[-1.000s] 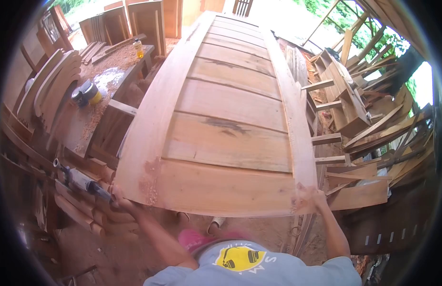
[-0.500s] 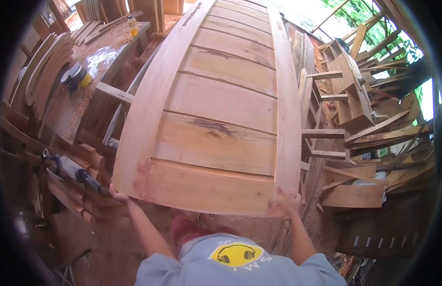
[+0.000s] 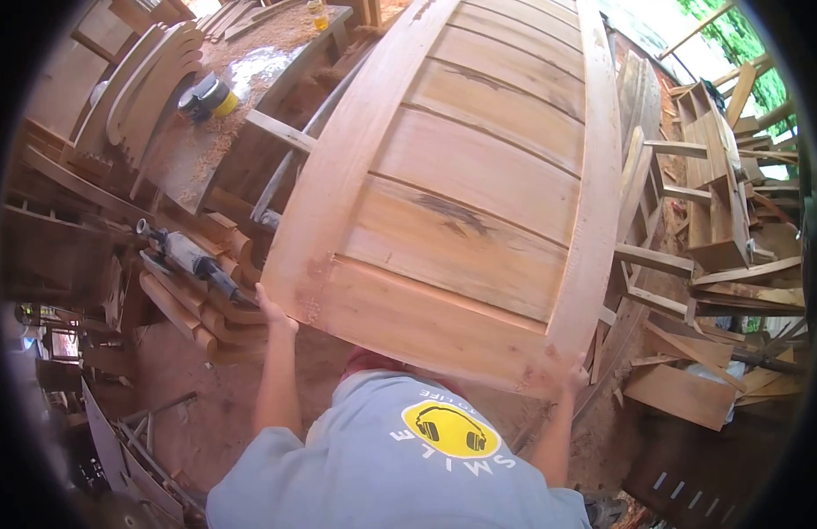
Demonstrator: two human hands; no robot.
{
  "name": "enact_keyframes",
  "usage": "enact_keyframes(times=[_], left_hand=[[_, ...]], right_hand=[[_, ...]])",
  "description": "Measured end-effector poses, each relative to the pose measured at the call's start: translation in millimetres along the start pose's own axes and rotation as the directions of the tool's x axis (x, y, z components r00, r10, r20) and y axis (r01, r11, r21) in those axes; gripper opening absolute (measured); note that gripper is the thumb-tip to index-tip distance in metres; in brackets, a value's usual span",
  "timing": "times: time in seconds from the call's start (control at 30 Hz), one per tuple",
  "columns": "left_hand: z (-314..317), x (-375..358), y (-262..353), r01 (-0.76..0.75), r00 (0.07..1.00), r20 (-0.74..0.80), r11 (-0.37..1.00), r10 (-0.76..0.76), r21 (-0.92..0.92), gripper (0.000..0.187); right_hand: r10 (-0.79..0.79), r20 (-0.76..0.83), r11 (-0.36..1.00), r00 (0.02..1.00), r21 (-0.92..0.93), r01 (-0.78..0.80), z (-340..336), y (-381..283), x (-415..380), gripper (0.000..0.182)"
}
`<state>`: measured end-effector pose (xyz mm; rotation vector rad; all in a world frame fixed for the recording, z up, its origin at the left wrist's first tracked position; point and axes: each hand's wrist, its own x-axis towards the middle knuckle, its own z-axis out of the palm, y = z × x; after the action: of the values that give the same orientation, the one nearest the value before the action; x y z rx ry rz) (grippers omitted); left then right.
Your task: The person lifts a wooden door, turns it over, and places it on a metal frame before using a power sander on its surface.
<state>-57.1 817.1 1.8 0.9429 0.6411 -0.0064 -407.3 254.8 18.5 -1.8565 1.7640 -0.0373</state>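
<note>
A large panelled wooden door (image 3: 479,167) stretches away from my body, its near end held between my two hands. My left hand (image 3: 274,310) grips the near left corner, the thumb side against the edge and the other fingers out of sight beneath. At the near right corner my right hand (image 3: 570,379) is closed around the edge, its fingers partly hidden. The door's pale stiles frame several horizontal panels, one with a dark knot mark. Wooden bars stick out on both sides below it.
On the left, a workbench (image 3: 223,145) carries shavings, a black and yellow power tool (image 3: 207,97) and a small bottle of yellow liquid (image 3: 317,13). A grey power tool (image 3: 192,263) lies over curved wood pieces (image 3: 175,309). Stacked boards and a wooden frame (image 3: 712,176) crowd the right.
The view has turned, so the door and surroundings appear shifted right and slightly tilted. Both hands keep hold of the door's near corners.
</note>
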Motion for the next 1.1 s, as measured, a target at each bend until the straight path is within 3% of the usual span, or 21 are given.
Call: enact_keyframes(times=[0.1,0.13,0.23,0.33,0.43,0.47,0.57,0.67,0.83,0.93,1.1], left_hand=[[27.3,-11.3,12.2,0.136,0.979,-0.148,0.991,-0.137,-0.022,0.071],[6.0,8.2,3.0,0.136,0.991,0.018,0.988,-0.135,-0.078,0.071],[0.5,15.6,12.8,0.150,0.987,0.070,0.981,-0.142,-0.121,0.071],[44.4,-14.8,54.7,0.225,0.973,-0.038,0.970,-0.229,-0.089,0.072],[17.7,15.8,51.1,0.252,0.967,-0.021,0.966,-0.254,-0.055,0.074],[19.5,22.5,50.8,0.223,0.974,-0.036,0.974,-0.225,-0.052,0.075],[12.6,26.1,34.7,0.196,0.976,-0.093,0.980,-0.198,-0.034,0.076],[7.4,32.0,32.7,0.173,0.977,-0.132,0.984,-0.166,0.039,0.077],[-6.9,48.7,25.6,0.022,0.970,-0.240,0.964,0.043,0.264,0.077],[12.7,36.2,32.0,0.060,0.988,-0.153,0.984,-0.033,0.170,0.073],[35.1,20.3,36.1,0.049,0.985,-0.169,0.980,-0.016,0.195,0.065]], right_hand=[[0.050,0.093,0.999,0.994,0.014,-0.051,-7.6,4.9,9.1,0.083],[0.029,0.094,0.999,0.995,0.024,-0.032,-7.4,4.5,9.8,0.084],[0.049,0.082,0.998,0.995,0.045,-0.053,-6.8,14.1,5.8,0.084],[0.100,0.111,0.994,0.989,0.020,-0.103,-4.6,24.7,-2.5,0.081],[0.143,0.121,0.987,0.982,-0.089,-0.133,-18.1,-25.4,-42.5,0.078],[0.160,0.119,0.981,0.980,-0.132,-0.144,-14.6,-46.0,-57.4,0.077],[0.211,-0.126,0.975,0.969,-0.045,-0.219,11.1,-48.4,-65.1,0.073],[0.260,-0.323,0.925,0.910,-0.186,-0.330,25.7,-70.1,-73.4,0.071],[0.217,-0.326,0.942,0.920,-0.177,-0.285,34.9,-47.5,-68.2,0.070],[0.231,-0.339,0.943,0.912,-0.152,-0.295,35.1,-50.8,-61.9,0.069],[0.245,-0.327,0.944,0.913,-0.133,-0.302,34.0,-46.5,-67.3,0.066]])
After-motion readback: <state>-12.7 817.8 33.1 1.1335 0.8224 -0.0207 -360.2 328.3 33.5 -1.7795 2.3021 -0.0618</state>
